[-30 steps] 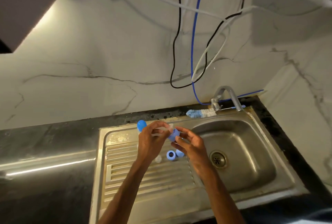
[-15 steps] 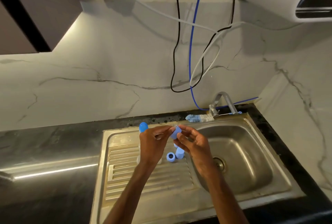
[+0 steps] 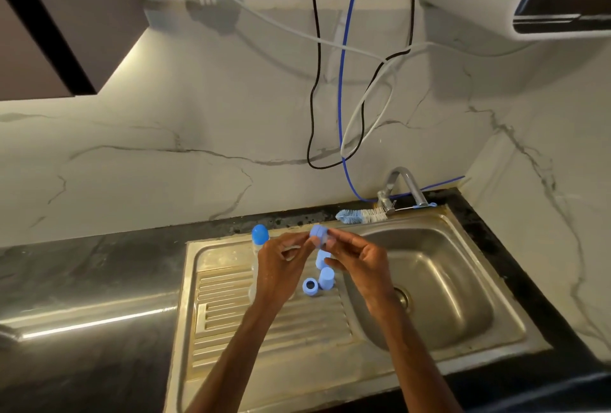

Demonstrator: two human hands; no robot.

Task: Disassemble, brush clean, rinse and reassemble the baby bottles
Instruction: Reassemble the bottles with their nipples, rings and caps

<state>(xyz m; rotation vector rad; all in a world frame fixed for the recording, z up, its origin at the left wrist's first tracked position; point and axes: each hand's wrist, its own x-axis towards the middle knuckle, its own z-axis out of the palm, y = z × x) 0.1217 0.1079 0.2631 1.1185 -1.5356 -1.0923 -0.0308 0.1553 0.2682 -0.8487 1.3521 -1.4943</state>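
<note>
Brushed, stained steel sink (image 3: 231,363), glossy black stone counter (image 3: 82,280), veined marble wall (image 3: 165,148), matt blue plastic caps (image 3: 326,278).

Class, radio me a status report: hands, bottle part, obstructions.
Left hand, right hand both pinch blue ring. Blue cap, spare ring on drainboard beneath. Brush by tap, out of the way.

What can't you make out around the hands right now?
Head view only:
Blue collar, pinched by left hand and right hand: its inside is hidden by them.
Capped bottle: lower body behind the left hand.
Drain: partly covered by the right wrist.
</note>
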